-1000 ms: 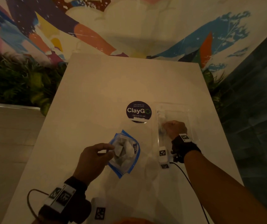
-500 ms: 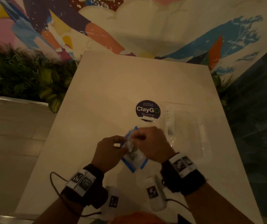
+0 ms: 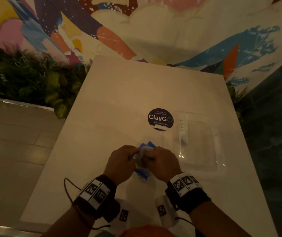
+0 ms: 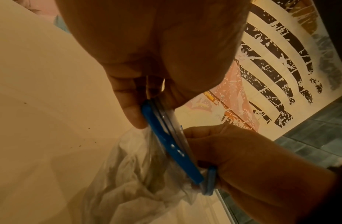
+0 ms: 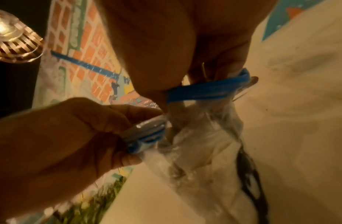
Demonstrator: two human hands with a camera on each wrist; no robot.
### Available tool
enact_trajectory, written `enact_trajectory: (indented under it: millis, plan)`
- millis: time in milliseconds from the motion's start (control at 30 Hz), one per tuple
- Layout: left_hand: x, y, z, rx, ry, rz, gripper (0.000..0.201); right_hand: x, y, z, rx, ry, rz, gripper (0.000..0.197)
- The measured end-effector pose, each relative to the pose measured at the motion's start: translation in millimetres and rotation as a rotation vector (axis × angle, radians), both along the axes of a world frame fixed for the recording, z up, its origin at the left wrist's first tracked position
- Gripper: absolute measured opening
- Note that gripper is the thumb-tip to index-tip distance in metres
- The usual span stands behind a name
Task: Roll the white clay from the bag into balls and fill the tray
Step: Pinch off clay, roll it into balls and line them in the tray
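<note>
We see both hands meeting over the near middle of the table [image 3: 128, 93], each pinching 1 side of the bag [image 3: 143, 161] at its blue zip strip [image 4: 166, 141]. Left hand [image 3: 121, 163] has thumb and fingers clamped on the strip's left end, right hand [image 3: 164, 163] grips the opposite lip, so we read this as pulling the mouth apart to reach the white clay [image 5: 193, 145] hanging inside the clear plastic. Bag is held off the table, likely so its weight keeps the mouth up. The clear tray [image 3: 203, 158] sits just right of the hands, within easy reach; 1 row of white balls [image 3: 183, 129] lines its far-left edge, the rest looks unfilled. ClayGo sticker [image 3: 160, 118] lies just beyond.
</note>
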State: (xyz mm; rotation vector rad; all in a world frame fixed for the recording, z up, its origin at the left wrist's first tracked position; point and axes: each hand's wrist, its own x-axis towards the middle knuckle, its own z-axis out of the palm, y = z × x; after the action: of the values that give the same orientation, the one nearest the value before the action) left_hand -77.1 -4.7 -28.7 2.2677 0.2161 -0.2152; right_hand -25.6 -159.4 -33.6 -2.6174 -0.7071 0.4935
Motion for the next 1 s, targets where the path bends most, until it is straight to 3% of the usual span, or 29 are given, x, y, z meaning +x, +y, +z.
enact_trajectory:
  millis: [167,333,733,1000]
  plan:
    - [-2.1,0.2,-1.5,-0.028,-0.004,0.017,0.038,0.7,-5.8,7.5,0.368,0.35,-0.299,0.008]
    - [-2.1,3.0,-5.0,-0.035,-0.04,0.014,0.029,-1.1,-8.1,14.3,0.521,0.454,-0.462,0.013]
    - [-0.8,-3.2,-0.2,-0.241,-0.109,0.081,0.025,2.3,-12.0,31.7,0.748,0.555,-0.595,0.006]
    - [5.2,-2.9,-7.6,-0.292,-0.168,0.148,0.008,2.2,-8.8,33.3,0.64,0.461,-0.431,0.017]
